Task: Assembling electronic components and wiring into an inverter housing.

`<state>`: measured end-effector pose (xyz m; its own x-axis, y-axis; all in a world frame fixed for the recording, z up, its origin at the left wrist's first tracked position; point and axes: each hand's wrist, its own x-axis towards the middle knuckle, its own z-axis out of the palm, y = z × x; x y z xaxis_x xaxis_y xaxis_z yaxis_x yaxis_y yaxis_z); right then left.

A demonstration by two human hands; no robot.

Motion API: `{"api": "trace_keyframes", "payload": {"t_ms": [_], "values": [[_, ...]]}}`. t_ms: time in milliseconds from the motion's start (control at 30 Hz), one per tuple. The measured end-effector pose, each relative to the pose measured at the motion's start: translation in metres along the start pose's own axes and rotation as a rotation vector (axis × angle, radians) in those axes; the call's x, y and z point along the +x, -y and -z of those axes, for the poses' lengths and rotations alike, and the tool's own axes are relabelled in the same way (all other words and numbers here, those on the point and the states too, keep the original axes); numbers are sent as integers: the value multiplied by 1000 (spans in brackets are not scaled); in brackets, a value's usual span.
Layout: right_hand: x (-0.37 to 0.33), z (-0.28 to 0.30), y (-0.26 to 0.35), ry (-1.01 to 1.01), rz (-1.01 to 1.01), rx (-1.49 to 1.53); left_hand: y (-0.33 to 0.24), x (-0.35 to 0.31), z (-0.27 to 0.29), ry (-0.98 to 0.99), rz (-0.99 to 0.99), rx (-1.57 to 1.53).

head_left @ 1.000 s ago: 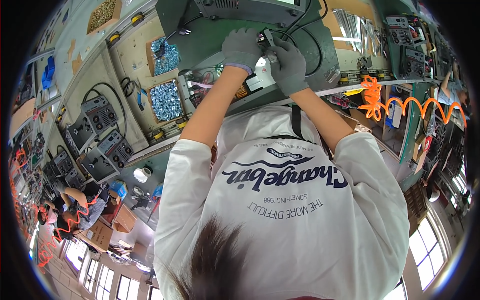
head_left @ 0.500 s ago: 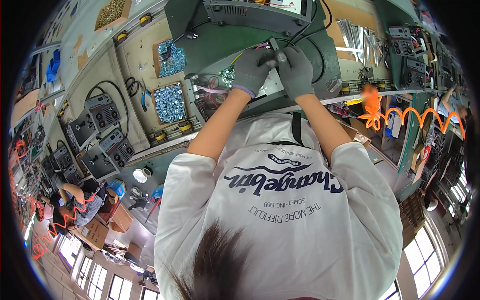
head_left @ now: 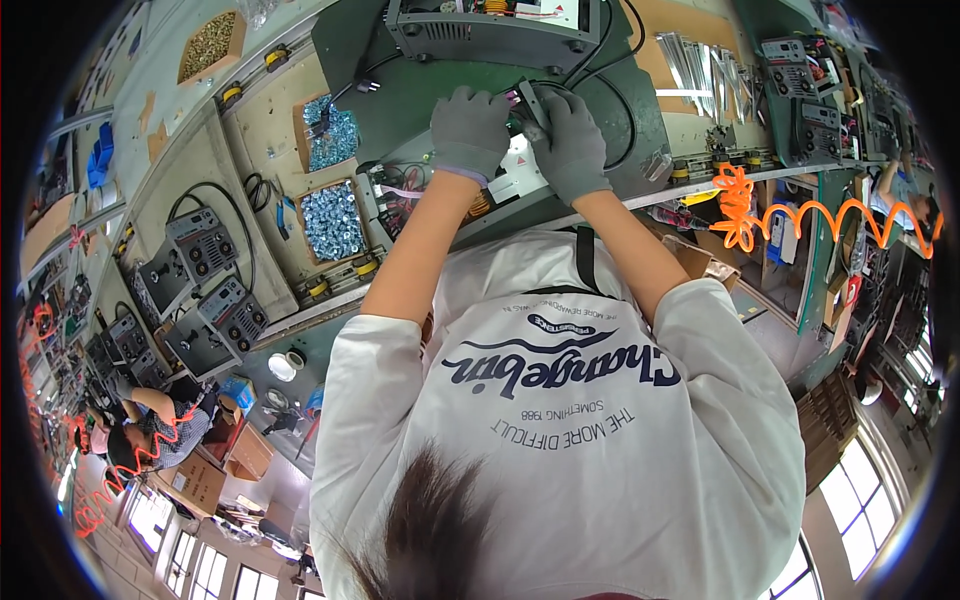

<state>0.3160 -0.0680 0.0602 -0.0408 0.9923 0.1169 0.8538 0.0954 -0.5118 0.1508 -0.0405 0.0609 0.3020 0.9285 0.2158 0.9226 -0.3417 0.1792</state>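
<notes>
An opened grey metal device casing (head_left: 515,203) lies in front of me, with wires and a white panel inside. Over its left part, my left hand (head_left: 470,135), in a grey glove, has its fingers curled downward; their tips and anything they pinch are hidden. My right hand (head_left: 570,148), gloved alike, closes around a narrow dark end panel (head_left: 532,105) standing at the casing's far side. Some coloured wires show beside this panel, between the two hands. A black cable loops just right of my right hand.
Beyond the casing stands another dark device (head_left: 500,38). Boxes of bluish metal fasteners (head_left: 335,220) and a pair of blue-handled pliers (head_left: 281,218) are at left. Metal strips (head_left: 690,70) lie at right, above an orange coiled hose (head_left: 735,210). Finished-looking units (head_left: 205,245) stand farther left.
My hands have moved apart, the left one shifting left off the end panel area. The right hand stays at the panel, which now leans more. The whole view has shifted slightly.
</notes>
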Motion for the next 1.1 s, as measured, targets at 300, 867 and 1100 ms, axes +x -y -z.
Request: {"api": "trace_keyframes", "payload": {"t_ms": [300,867,1100], "values": [[-1,2,1,-15,28,6,1,5,-1,85,45,16],[10,-6,-7,271,-96,196,-8,6,-10,81,68,24],[7,-1,-5,234,-52,247,1,3,-9,45,-28,13]]}}
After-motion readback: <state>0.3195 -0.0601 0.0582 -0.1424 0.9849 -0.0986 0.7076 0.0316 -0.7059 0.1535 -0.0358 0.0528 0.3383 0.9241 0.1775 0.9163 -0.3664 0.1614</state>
